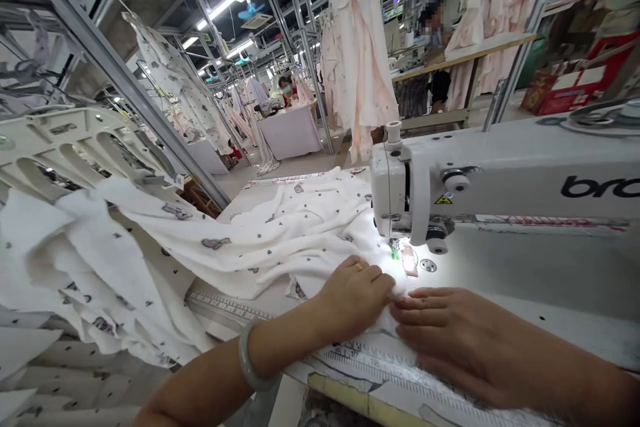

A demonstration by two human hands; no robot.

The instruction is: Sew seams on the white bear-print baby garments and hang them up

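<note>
White fabric [280, 240] printed with small grey animals and dark specks spreads over the sewing table, left of the needle area. My left hand [357, 293] is closed on its near edge, just in front of the presser foot [395, 248]. My right hand [450, 333] meets it from the right, fingers together and fingertips pinching at the same edge; its thumb is hard to make out. A white sewing machine [500, 173] stands above, its lamp lighting the needle plate. Beside the foot sits a small pinkish guide piece [409, 260].
A printed ruler strip [380, 360] runs along the table's front edge. More printed cloth [65, 247] drapes over a cream plastic rack [75, 140] at left. Pale pink garments [357, 47] hang behind. Other people [434, 30] sit farther back; a red box [563, 90] stands right.
</note>
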